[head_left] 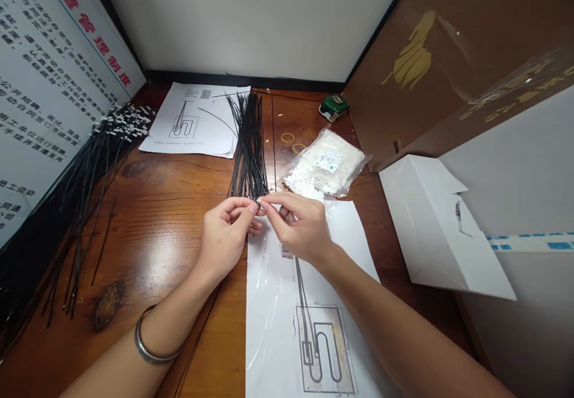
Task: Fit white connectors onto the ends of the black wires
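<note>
Wooden table [170, 201]: glossy orange-brown boards, a dark knot at the left, a bright glare beside the left hand [226, 233].
Pale back panel [251, 21]: plain, upright, edged in black along its foot.
Brown board [484, 33]: stands at the right, bearing a yellow emblem and shiny clear tape.
Poster [49, 81]: slopes along the left side, printed in red and black characters.
Near sheet [269, 338]: a line diagram lying partly beneath the right forearm.
White carton [430, 230]: at the right, below the brown board.
White-tipped wires [96, 153]: fanned against the poster.
Far sheets [210, 132]: stacked near the back panel, a smaller diagram on top.
Black wire bundle [248, 147]: lies lengthwise, overlapping the far sheets' right edge.
Hands: left thumb and fingers closed in a pinch, meeting those of the right hand [305, 224].
Plastic bag [347, 158]: white bits, paper label.
Tape measure [334, 106]: green, in the far right corner.
Bracelet [155, 358]: silvery, on the left forearm.
Yellow bands [287, 141]: beside the bag.
Wire end [259, 205]: small, dark, pinched between both hands' fingertips, just before the bundle; finer detail too small to tell.
</note>
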{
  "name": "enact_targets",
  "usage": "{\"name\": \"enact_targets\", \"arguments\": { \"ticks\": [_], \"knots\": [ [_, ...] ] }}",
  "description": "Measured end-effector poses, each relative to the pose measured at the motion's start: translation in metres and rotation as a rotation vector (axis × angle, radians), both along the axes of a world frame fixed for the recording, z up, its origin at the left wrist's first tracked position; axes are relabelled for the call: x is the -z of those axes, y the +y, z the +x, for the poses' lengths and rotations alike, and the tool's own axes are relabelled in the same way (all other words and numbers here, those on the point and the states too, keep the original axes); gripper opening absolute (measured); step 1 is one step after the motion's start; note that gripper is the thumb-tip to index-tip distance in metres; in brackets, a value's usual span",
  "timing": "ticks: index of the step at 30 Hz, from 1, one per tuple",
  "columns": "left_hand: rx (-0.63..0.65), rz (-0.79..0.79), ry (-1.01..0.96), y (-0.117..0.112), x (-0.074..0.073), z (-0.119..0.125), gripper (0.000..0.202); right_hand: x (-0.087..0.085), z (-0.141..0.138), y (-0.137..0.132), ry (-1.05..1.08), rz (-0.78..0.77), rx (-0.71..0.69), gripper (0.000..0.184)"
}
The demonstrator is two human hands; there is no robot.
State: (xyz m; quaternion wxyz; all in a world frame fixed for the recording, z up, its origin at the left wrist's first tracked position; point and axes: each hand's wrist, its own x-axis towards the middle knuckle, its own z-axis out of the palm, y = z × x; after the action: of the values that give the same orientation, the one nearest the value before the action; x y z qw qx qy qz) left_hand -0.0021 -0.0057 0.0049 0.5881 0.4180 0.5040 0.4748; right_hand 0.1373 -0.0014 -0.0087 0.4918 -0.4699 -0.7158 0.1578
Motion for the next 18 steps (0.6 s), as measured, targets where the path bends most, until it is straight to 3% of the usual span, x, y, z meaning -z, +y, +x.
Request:
{"name": "enact_targets", "arguments": {
  "ticks": [12,18],
  "knots": [
    [0.024,0.037,-0.01,0.0011,0.0024,-0.0022,0.02,0.006,0.0034,0.0036,-0.099,0.271,-0.016,0.012],
    [0.022,0.044,0.008,0.0,0.0014,-0.0015,0.017,0.0053,0.004,0.0051,-0.154,0.33,-0.017,0.013]
  ]
}}
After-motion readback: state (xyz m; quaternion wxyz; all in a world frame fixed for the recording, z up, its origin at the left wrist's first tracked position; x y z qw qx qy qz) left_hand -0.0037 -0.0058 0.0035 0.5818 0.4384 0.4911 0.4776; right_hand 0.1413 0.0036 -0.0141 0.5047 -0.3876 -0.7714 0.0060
